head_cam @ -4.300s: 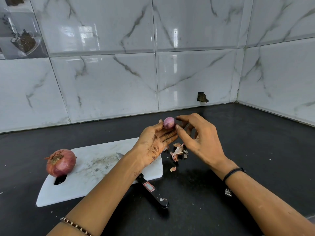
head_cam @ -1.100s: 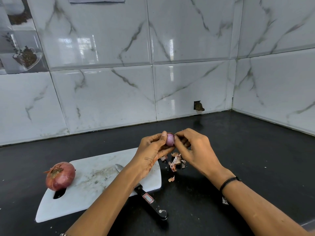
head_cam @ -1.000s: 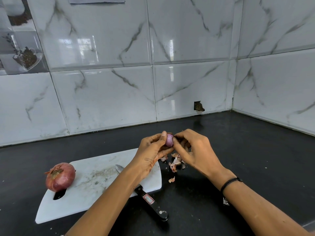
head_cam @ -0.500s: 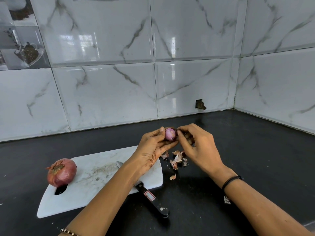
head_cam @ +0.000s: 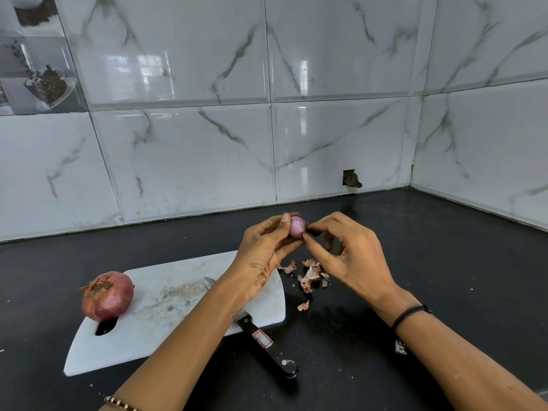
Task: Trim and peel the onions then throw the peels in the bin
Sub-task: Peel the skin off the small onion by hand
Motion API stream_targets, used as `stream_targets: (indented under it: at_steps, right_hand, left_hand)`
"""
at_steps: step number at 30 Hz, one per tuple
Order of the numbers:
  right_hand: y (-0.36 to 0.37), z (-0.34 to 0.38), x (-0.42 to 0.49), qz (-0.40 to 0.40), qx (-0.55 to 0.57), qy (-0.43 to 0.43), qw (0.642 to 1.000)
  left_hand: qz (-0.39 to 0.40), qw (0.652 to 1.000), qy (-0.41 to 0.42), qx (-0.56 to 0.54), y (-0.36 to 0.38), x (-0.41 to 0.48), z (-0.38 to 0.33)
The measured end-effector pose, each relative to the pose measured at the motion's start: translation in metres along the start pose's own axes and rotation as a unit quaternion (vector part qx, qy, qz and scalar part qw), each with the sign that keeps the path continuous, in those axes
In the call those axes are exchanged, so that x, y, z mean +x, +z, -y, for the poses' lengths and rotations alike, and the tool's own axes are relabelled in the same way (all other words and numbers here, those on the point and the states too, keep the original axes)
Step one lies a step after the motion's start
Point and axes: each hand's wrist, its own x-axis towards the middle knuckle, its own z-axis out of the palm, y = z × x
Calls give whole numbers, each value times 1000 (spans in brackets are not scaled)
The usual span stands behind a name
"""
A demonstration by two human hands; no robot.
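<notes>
Small onion (head_cam: pixel 297 226), pale purple and mostly bare, was held above the counter (head_cam: pixel 444 262) between both hands. Left hand (head_cam: pixel 264 247) gripped it from the left, thumb on top and fingers curled beneath. Right hand (head_cam: pixel 347 256) pinched at its right side with thumb and forefinger, the other fingers loosely curled. Just below the grip, peels (head_cam: pixel 310 277) lay on the counter. Below and left of it was the board (head_cam: pixel 166 301); the knife (head_cam: pixel 267 342) lay across its near edge under the left forearm, handle off the board. Far left of the grip, an unpeeled big onion (head_cam: pixel 108 295) rested on the board's end.
</notes>
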Motion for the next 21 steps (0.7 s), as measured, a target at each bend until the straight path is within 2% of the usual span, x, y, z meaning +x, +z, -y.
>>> stream_targets:
  at_steps: [9,16,21]
  right_hand:
    - [1,-1,0,19,14,29,999]
    - [3,1,0,45,14,83,995]
    - [4,3,3,43,39,100,993]
  left_hand:
    - [-19,988,68,138,1,0,2]
    - [-1,986,41,161,3,-2,4]
    - [12,992,13,127,5,-1,0]
